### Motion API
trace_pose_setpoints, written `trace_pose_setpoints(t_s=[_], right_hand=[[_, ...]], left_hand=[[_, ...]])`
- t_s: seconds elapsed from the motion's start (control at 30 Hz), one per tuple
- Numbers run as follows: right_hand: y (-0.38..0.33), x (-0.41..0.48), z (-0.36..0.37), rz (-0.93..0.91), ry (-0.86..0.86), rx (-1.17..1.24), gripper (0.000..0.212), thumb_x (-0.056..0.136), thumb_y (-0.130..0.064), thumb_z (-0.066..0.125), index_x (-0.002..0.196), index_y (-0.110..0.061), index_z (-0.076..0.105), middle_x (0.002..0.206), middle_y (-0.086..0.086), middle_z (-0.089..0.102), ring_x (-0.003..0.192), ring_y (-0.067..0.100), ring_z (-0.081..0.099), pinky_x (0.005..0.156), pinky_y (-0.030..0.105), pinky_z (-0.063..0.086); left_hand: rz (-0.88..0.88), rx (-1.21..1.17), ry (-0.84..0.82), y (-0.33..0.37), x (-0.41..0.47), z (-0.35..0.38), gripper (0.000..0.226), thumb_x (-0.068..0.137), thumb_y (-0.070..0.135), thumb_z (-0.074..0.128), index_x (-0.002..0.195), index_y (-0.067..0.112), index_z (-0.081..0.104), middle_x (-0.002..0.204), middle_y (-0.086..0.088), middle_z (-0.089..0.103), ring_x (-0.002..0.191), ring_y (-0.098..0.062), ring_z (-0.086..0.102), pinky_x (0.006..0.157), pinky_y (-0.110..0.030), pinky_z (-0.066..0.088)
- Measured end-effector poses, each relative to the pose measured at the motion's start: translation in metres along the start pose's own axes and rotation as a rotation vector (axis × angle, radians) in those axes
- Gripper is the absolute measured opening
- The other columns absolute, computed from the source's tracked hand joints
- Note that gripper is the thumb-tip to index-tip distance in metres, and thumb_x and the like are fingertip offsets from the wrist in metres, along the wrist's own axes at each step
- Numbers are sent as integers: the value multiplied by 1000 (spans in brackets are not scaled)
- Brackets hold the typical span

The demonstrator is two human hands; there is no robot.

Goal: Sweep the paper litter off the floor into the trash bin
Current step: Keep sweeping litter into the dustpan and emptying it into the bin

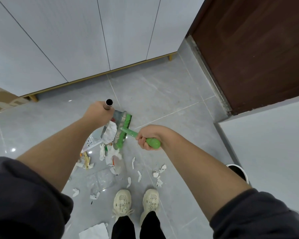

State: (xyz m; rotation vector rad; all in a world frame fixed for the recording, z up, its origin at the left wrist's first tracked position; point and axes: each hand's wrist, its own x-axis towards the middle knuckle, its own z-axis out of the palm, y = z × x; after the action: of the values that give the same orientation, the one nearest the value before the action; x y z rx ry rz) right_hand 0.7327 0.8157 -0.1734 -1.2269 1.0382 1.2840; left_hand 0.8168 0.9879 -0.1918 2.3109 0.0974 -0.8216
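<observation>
Left hand (95,112) clamped round the dustpan handle (109,105), right hand (148,138) fisted on the green brush (123,131); paper litter (110,156) strewn centre frame down to my shoes (123,202). Risk: a hard stroke flicks scraps past the dustpan (118,115). It's mostly hidden under my left arm; the trash bin (232,165) is probably that white rim at the right edge, cut off by my right arm.

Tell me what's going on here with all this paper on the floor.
A person is sweeping up litter on a tiled floor. Their left hand grips the metal handle of a dustpan, and their right hand grips a green brush whose bristles sit at the pan's mouth. Some crumpled paper looks already in the pan, but many paper scraps lie between it and the person's shoes. What may be the trash bin shows partly behind the right forearm.
</observation>
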Motion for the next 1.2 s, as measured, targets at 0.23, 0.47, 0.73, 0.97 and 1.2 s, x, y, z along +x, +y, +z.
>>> trace_pose_setpoints(t_s=[0.23, 0.47, 0.73, 0.97, 1.2], right_hand=[[24, -29, -16, 7, -25, -65, 22, 98, -11, 36, 76, -13, 38, 39, -6, 38, 26, 2, 35, 28, 11, 29], [52, -63, -33, -20, 10, -138, 21, 97, -10, 38, 77, -16, 41, 50, -4, 38, 25, 3, 35, 28, 11, 30], [100, -114, -61, -39, 94, -166, 21, 97, -8, 34, 77, -14, 37, 35, -4, 37, 22, 3, 34, 28, 8, 28], [154, -163, -104, -37, 115, -222, 24, 98, -9, 32, 76, -15, 36, 36, -5, 37, 24, 4, 34, 31, 7, 29], [238, -214, -155, -84, 177, -238, 20, 100, -11, 33, 82, -16, 38, 36, -3, 40, 25, 6, 36, 31, 9, 33]], left_hand=[[36, 35, 11, 23, -26, 5, 33, 95, 20, 44, 66, 6, 51, 73, -17, 67, 80, -37, 66, 63, -32, 44], [47, -6, 11, 54, -50, 3, 34, 90, 30, 43, 85, 0, 58, 93, -26, 71, 83, -41, 66, 82, -49, 55], [115, -19, -57, 106, -93, 29, 30, 80, 36, 39, 73, 9, 51, 91, -30, 70, 80, -42, 68, 81, -55, 56], [158, -86, -15, 164, -156, 65, 24, 87, 28, 45, 68, 14, 51, 92, -26, 72, 68, -30, 60, 82, -49, 57], [208, -107, 18, 224, -228, 123, 24, 89, 27, 47, 67, 16, 51, 80, -19, 70, 81, -37, 71, 85, -50, 58]])
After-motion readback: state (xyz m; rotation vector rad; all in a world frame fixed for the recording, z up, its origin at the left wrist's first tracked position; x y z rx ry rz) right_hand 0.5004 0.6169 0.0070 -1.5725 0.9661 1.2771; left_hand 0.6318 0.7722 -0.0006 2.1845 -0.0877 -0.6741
